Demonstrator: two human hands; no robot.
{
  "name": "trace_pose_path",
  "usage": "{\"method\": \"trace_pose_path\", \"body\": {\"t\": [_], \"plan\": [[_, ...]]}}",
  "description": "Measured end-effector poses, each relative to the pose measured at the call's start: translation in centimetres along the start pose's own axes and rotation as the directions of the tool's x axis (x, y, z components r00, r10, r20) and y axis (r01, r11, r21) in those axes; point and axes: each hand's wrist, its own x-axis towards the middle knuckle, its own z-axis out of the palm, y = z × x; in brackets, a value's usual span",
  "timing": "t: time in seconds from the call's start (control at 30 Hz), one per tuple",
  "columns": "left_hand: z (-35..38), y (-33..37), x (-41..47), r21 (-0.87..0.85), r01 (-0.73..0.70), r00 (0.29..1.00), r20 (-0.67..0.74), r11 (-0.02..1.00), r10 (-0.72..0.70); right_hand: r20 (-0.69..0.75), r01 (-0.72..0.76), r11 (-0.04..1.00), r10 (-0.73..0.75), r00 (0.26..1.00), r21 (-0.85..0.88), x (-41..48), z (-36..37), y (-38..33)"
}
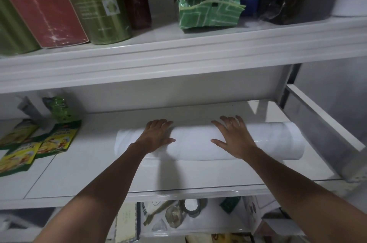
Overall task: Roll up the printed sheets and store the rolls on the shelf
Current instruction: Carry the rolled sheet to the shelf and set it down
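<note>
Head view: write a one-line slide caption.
Both hands, left and right, rest flat on a white roll lying on the shelf.

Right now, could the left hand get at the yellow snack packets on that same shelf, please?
Probably yes. The left hand rests palm down on the white roll, and the yellow packets lie further left on the same shelf, with only bare shelf surface between them. It would have to let go of the roll first.

Both hands (158,135) (233,136) flat, fingers spread, arms outstretched.

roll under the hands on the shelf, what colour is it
White, with no print showing on the outside; the roll shows best in the head view, the only one.
</note>
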Motion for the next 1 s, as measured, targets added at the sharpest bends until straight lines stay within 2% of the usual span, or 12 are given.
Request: {"method": "trace_pose_path", "body": {"t": [0.13, 0.2, 0.3, 0.5, 0.63, 0.77, 0.9, 1.0], "plan": [[-0.2, -0.1, -0.6, -0.023, 0.040, 0.987, 0.158, 0.999, -0.036, 0.070, 0.003, 1.000, -0.004, 0.998, 0.014, -0.2, -0.1, -0.1], [0.0, -0.1, -1.0, 0.005, 0.039, 0.980, 0.195, 0.999, -0.040, 0.087, -0.003, 1.000, 0.003, 0.996, 0.006, -0.1, -0.3, -0.3], [0.2, 0.6, -0.9, 0.084, 0.032, 0.989, 0.144, 0.996, -0.043, 0.085, 0.001, 1.000, -0.004, 0.996, 0.030, -0.1, -0.1, -0.7], [-0.1, 1.1, 0.1, 0.189, 0.044, 0.998, 0.038, 0.981, -0.052, 0.193, 0.054, 0.998, -0.049, 0.980, -0.021, -0.3, 0.7, 0.1], [0.1, 0.8, 0.3, 0.126, 0.032, 0.999, 0.015, 0.992, -0.034, 0.121, 0.046, 0.999, -0.042, 0.992, -0.029, 0.6, 0.8, 0.2], [0.9, 0.5, 0.5, 0.165, 0.030, 0.998, 0.049, 0.986, -0.039, 0.079, 0.024, 0.998, -0.019, 0.997, -0.065, 1.2, 1.3, 0.0], [0.6, 0.3, 1.2, 0.245, 0.045, 0.997, -0.074, 0.969, -0.027, 0.029, -0.023, 0.995, 0.026, 0.999, -0.094, 2.3, 1.6, 0.0], [0.7, 0.2, 1.8, 0.294, 0.062, 0.993, -0.111, 0.954, -0.030, 0.025, -0.069, 0.993, 0.072, 0.997, -0.101, 3.2, 1.9, 0.1]]}}
